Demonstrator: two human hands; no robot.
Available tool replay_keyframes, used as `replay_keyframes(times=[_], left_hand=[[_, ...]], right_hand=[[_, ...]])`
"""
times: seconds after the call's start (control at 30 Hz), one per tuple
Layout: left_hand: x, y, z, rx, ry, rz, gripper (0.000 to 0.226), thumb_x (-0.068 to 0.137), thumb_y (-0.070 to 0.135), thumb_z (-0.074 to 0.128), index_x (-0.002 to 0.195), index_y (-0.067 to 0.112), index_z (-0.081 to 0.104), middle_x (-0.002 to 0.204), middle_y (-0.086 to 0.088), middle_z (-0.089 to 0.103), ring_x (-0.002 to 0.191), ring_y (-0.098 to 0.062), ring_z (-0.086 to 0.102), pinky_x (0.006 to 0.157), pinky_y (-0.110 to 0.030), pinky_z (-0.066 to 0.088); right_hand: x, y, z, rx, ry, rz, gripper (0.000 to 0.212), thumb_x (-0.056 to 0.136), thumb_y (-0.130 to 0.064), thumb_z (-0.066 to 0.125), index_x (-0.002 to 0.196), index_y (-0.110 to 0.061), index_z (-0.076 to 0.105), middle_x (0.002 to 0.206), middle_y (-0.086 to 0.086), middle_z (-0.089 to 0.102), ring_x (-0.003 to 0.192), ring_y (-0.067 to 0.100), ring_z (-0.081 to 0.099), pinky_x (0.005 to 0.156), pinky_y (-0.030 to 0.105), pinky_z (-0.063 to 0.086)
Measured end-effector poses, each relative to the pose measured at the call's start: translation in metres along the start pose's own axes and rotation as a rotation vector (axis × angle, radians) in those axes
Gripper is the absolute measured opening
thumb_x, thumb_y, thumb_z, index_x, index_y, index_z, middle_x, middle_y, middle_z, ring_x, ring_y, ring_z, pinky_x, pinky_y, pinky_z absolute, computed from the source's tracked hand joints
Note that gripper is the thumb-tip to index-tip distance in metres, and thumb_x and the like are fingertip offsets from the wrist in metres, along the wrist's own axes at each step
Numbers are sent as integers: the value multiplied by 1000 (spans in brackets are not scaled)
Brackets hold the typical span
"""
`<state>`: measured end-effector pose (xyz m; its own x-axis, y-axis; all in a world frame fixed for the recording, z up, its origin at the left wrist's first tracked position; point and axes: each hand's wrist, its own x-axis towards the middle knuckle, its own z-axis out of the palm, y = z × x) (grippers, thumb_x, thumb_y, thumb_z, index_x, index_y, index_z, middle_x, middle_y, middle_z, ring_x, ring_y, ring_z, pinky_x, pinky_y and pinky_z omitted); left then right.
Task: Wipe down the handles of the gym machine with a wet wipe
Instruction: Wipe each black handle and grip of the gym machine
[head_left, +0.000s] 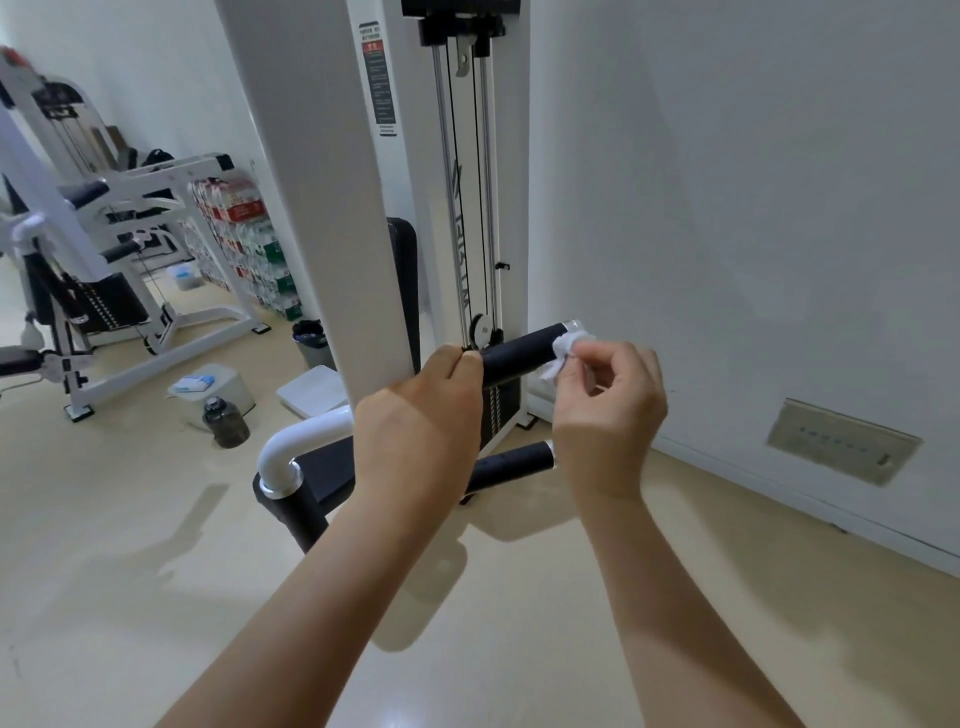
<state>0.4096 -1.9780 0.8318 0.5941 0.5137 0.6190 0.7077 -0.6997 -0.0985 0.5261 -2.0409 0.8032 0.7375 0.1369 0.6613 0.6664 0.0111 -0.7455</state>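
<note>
Two hands are meeting on the black handle (524, 349): your left hand (415, 415) is gripping and hiding its inner end, and your right hand (608, 400) is pinching the wet wipe (563, 349) against its tip. Above your left hand, the label (379, 78) is showing print too blurred to read.

The left hand (421, 415) covers the inner end of the upper handle (524, 351), with its fingertips wrapped out of sight behind the grip. Most of the wet wipe (563, 349) is bunched inside the pinching fingers of the right hand (608, 410); only a crumpled white edge shows. The left wrist hides the inner part of the lower handle (511, 460). Print on the warning label (378, 78) is too small to read. Markings on the wall plate (841, 441) are blurred. The white post (332, 182) is cut off at the top edge, and both forearms at the bottom edge.
</note>
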Motion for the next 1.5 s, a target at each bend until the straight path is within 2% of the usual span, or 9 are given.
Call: replay_keyframes(times=[0.13,0.27,0.4,0.5,0.67,0.97,1.1,1.23,1.5], left_hand=[[1,-2,-1,6,13,19,38,63,8,80,98,16,66,82,4,63,39,-23,51,37,-22,39],[0,1,-5,66,24,27,35,61,10,81,92,18,67,74,6,60,35,-22,46,39,-18,24],[-1,2,-7,106,26,27,34,59,9,80,90,18,67,70,6,58,33,-21,44,42,-16,18],[1,4,-7,70,34,4,29,55,2,75,79,15,65,66,3,57,33,-22,45,39,-17,23],[4,-1,0,-35,59,-25,25,53,-1,76,68,14,62,64,1,61,37,-26,49,38,-22,34],[-1,9,-6,-39,-10,5,41,49,7,84,85,13,65,67,0,58,37,-20,45,37,-22,41],[6,21,-14,13,-78,0,39,84,12,55,122,19,49,95,1,57,59,-18,42,51,-26,37],[14,25,-17,-5,-80,1,34,90,12,42,121,23,50,95,3,55,67,-17,41,55,-26,35],[14,13,-5,-125,-17,48,26,81,12,60,105,20,67,80,2,61,44,-17,41,44,-19,26]], right_hand=[[1,1,-4,-180,-129,-238,17,79,5,61,87,-7,70,88,8,60,67,10,52,68,7,37],[21,-12,-11,-209,-187,-209,16,86,-2,58,93,-5,72,91,8,57,66,13,47,62,6,33],[52,-25,-14,-487,-448,-197,17,89,-12,60,99,-13,73,94,0,52,76,16,45,66,17,31],[68,-43,5,-677,-713,-372,20,89,-15,59,106,-15,69,102,5,58,84,18,47,72,26,35],[60,-59,22,-565,-945,-480,22,88,-11,58,104,-19,71,102,3,65,91,18,59,79,26,45],[77,-5,-16,-386,-483,-393,18,83,0,63,91,-9,75,88,8,68,79,24,62,69,24,43],[26,14,-20,-165,-176,-293,17,81,4,65,92,-5,74,89,8,66,74,12,59,69,19,46],[12,11,-12,46,-13,-128,16,82,4,66,93,-4,74,87,3,62,70,9,56,69,5,43],[14,10,-8,-42,-80,-213,15,81,1,66,93,-6,73,90,5,63,71,7,55,71,4,43]])
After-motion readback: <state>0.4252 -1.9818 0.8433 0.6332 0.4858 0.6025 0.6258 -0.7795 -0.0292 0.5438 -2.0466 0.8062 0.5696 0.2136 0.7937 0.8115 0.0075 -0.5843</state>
